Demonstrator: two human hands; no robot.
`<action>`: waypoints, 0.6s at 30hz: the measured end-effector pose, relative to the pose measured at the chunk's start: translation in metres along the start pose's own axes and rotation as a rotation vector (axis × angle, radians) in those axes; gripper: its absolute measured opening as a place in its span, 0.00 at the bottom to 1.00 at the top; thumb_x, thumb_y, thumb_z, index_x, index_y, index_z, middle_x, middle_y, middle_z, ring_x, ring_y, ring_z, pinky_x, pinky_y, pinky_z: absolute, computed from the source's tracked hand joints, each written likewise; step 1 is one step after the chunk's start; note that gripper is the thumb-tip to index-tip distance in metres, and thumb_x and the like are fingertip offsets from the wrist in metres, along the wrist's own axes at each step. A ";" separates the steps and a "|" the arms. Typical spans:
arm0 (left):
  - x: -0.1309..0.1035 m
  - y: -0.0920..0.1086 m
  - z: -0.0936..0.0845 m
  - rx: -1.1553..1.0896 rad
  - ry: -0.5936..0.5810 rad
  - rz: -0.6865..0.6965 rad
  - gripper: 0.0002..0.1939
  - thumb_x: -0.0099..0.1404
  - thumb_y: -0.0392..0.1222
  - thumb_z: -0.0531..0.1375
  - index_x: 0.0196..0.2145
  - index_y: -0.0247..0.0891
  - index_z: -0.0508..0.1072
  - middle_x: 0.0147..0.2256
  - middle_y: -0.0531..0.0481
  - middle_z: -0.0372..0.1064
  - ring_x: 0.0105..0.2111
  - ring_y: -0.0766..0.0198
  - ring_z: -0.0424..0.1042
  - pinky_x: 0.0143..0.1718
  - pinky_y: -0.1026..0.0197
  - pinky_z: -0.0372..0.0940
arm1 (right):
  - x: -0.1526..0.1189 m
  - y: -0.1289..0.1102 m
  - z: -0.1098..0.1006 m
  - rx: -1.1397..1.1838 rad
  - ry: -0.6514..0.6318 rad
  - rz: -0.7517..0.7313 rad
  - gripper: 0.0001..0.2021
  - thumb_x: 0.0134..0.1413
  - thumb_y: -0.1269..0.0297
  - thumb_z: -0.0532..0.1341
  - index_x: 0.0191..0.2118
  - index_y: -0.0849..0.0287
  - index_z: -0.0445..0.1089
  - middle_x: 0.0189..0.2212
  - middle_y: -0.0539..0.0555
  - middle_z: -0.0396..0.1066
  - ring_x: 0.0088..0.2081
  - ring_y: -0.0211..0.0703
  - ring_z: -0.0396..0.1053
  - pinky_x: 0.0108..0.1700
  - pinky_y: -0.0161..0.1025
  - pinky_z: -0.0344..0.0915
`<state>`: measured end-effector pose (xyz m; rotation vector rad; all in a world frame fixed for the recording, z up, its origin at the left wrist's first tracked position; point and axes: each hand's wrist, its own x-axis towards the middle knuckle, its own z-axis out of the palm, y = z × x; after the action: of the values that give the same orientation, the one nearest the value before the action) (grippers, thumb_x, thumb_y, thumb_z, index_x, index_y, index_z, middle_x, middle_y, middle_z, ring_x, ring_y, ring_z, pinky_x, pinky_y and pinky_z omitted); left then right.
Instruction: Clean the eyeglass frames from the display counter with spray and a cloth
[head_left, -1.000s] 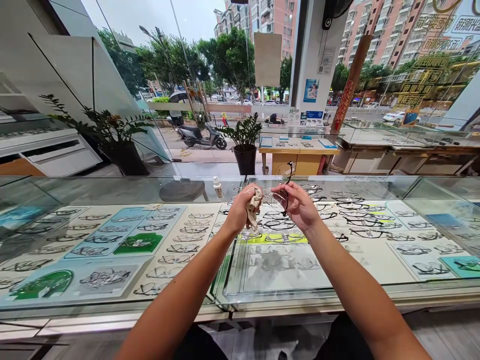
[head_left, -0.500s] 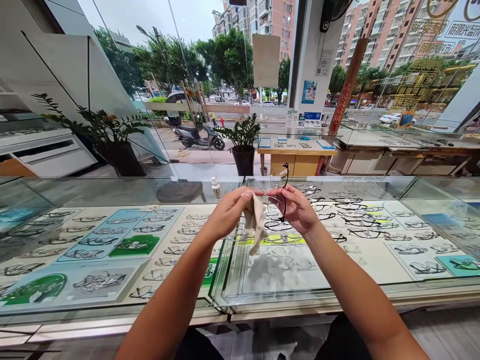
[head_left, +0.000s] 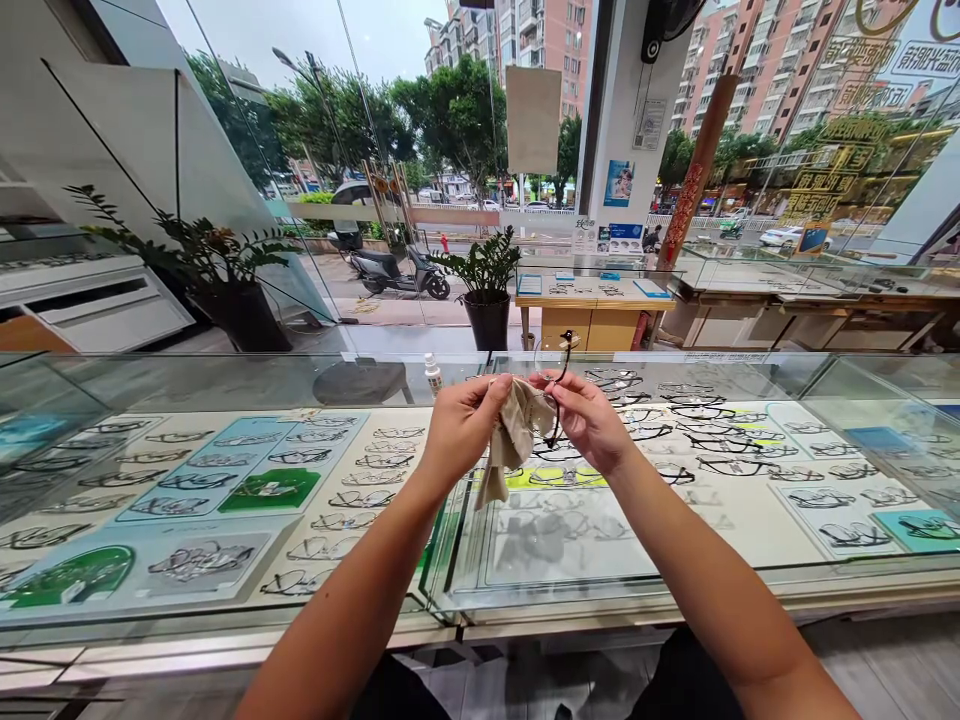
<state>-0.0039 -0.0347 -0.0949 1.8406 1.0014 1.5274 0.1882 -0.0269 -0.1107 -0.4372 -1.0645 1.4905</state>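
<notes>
My left hand point(head_left: 461, 425) pinches a beige cleaning cloth point(head_left: 510, 445) that drapes down from the fingers and is pressed against a pair of glasses point(head_left: 553, 385). My right hand point(head_left: 589, 420) grips those thin black-rimmed glasses, one temple sticking up above the fingers. Both hands are held close together above the glass top of a display counter point(head_left: 525, 580). Part of the frame is hidden behind the cloth and fingers.
Under the glass lie rows of several glasses point(head_left: 705, 440) on white, blue and green trays. A small white bottle point(head_left: 433, 375) stands on the counter just beyond my left hand. Potted plants point(head_left: 487, 285), another counter point(head_left: 600, 300) and shop windows lie further back.
The cloth was bunched in my left hand, then hung loose, and now is spread against the glasses. Both hands have closed in on each other slightly.
</notes>
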 end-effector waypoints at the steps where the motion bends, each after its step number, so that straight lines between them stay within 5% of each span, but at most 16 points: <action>1: 0.000 0.001 0.000 -0.043 -0.027 -0.011 0.23 0.74 0.59 0.61 0.35 0.37 0.84 0.33 0.47 0.81 0.35 0.56 0.77 0.40 0.58 0.71 | 0.000 0.002 0.000 0.005 0.005 0.020 0.13 0.47 0.58 0.79 0.37 0.55 0.82 0.45 0.52 0.83 0.47 0.41 0.78 0.58 0.37 0.71; 5: 0.002 0.002 0.000 -0.105 -0.072 -0.032 0.24 0.73 0.63 0.62 0.39 0.37 0.84 0.36 0.44 0.81 0.38 0.55 0.78 0.43 0.58 0.72 | 0.002 0.009 -0.001 0.046 0.024 0.062 0.15 0.44 0.57 0.81 0.36 0.54 0.81 0.38 0.49 0.83 0.40 0.38 0.78 0.50 0.34 0.73; 12: 0.003 0.000 0.000 -0.250 -0.069 -0.071 0.24 0.69 0.62 0.66 0.49 0.39 0.77 0.26 0.55 0.67 0.23 0.68 0.61 0.25 0.65 0.56 | 0.002 0.011 0.002 0.050 0.046 0.057 0.15 0.45 0.56 0.82 0.33 0.55 0.78 0.36 0.47 0.82 0.38 0.35 0.76 0.44 0.30 0.72; 18: 0.001 -0.007 0.003 -0.328 -0.154 -0.078 0.21 0.69 0.57 0.68 0.50 0.42 0.71 0.30 0.54 0.69 0.26 0.66 0.66 0.27 0.65 0.60 | 0.001 0.007 0.004 0.052 0.108 0.002 0.16 0.44 0.54 0.81 0.33 0.55 0.78 0.36 0.48 0.81 0.37 0.35 0.75 0.43 0.30 0.72</action>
<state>-0.0018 -0.0298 -0.1006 1.6389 0.6955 1.3866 0.1808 -0.0272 -0.1134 -0.4765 -0.9383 1.4759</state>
